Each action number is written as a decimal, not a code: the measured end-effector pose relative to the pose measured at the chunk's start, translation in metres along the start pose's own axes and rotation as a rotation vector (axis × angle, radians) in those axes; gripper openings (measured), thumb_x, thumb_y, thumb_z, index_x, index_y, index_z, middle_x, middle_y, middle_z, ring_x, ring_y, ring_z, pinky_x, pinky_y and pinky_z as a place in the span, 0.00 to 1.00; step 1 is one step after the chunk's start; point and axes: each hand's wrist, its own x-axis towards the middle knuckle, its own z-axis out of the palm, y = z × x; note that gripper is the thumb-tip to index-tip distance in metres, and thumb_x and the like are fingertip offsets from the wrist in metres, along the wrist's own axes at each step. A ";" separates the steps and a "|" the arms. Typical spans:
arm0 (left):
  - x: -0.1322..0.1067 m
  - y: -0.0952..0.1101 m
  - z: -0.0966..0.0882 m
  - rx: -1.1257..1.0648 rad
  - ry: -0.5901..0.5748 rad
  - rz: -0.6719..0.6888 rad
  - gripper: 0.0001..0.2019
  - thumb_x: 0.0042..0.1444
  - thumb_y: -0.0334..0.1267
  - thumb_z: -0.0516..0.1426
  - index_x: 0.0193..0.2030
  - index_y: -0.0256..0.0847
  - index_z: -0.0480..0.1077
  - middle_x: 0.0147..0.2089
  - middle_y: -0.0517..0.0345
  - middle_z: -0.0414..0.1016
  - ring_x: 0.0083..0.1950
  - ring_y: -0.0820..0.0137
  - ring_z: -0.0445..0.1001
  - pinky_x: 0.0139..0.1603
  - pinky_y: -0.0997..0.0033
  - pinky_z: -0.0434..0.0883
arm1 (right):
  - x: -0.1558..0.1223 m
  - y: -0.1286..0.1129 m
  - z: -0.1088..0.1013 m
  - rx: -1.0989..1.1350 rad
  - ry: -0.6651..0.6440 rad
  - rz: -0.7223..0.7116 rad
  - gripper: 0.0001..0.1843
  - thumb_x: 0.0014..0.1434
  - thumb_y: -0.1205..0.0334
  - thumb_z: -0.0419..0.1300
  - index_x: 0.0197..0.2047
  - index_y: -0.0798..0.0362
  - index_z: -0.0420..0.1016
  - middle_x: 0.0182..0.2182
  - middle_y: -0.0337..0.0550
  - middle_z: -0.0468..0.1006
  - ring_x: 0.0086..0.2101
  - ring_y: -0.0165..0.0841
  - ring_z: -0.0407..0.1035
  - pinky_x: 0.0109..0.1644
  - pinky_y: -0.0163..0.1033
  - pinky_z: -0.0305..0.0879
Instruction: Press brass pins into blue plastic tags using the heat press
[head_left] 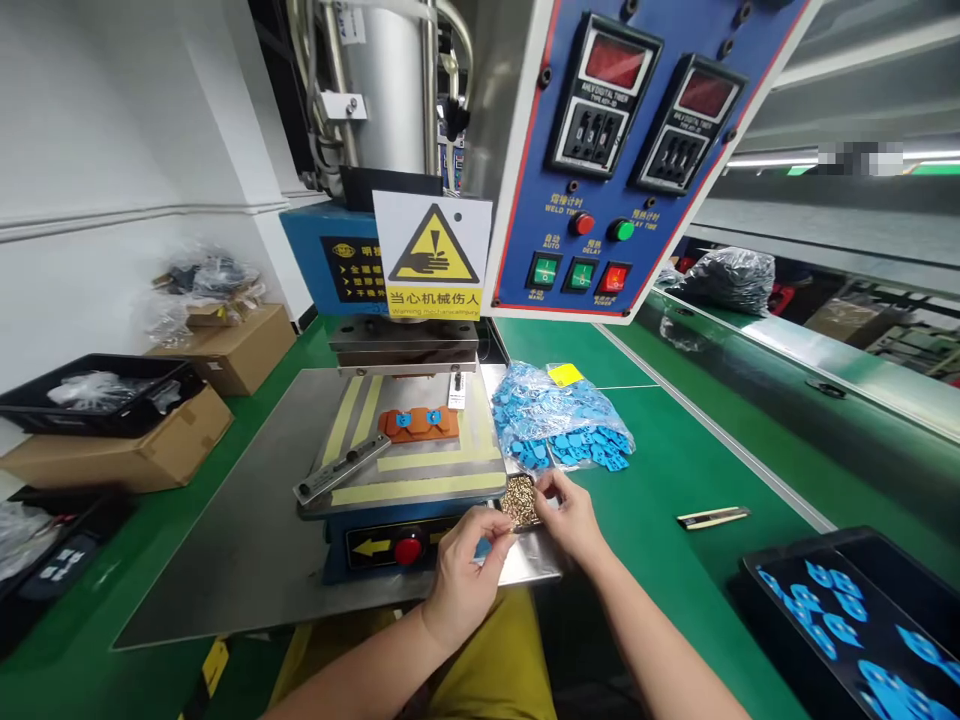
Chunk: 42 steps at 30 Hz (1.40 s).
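- Left hand: fingers pinched together, can't tell on what.
- Right hand: fingers together too, grip's hidden; tiny gold metal pieces at its 9 o'clock.
- Clear plastic bag of flat blue pieces, right hand's 12.

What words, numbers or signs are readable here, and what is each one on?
Warning sign: "当心机械伤人", "Warning mechanicalinjury", yellow triangle.
Left timer: "DIGITAL TIMER"; number wheels "030".
Right timer: "DIGITAL TIMER"; digits too blurred.
Control panel: "WELD TI…", "…LAY TIME", "自动 AUTO", "DELAY", "MANU", "POWER".
Black label: "明…", rest partly hidden.
Machine base: left-pointing yellow arrow.
Cylinder sticker: too blurred.
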 end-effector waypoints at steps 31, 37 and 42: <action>0.016 0.002 -0.106 0.117 0.151 0.208 0.09 0.57 0.25 0.55 0.39 0.43 0.67 0.33 0.61 0.74 0.35 0.75 0.75 0.36 0.81 0.72 | 0.069 -0.097 0.054 0.565 -0.076 0.171 0.11 0.47 0.53 0.69 0.31 0.51 0.79 0.25 0.38 0.75 0.28 0.30 0.65 0.36 0.36 0.60; 0.048 0.004 -0.145 0.294 0.084 0.211 0.07 0.58 0.26 0.53 0.38 0.41 0.68 0.34 0.59 0.74 0.35 0.74 0.74 0.37 0.80 0.70 | 0.128 -0.095 0.092 0.243 -0.142 -0.051 0.12 0.52 0.52 0.62 0.31 0.52 0.79 0.29 0.43 0.77 0.31 0.35 0.69 0.38 0.41 0.64; 0.084 -0.004 -0.172 0.386 -0.025 0.109 0.08 0.60 0.29 0.50 0.35 0.41 0.70 0.33 0.59 0.74 0.34 0.74 0.73 0.36 0.77 0.68 | 0.142 -0.093 0.098 -0.006 -0.196 -0.211 0.10 0.56 0.58 0.57 0.32 0.51 0.78 0.31 0.44 0.76 0.33 0.36 0.70 0.38 0.41 0.65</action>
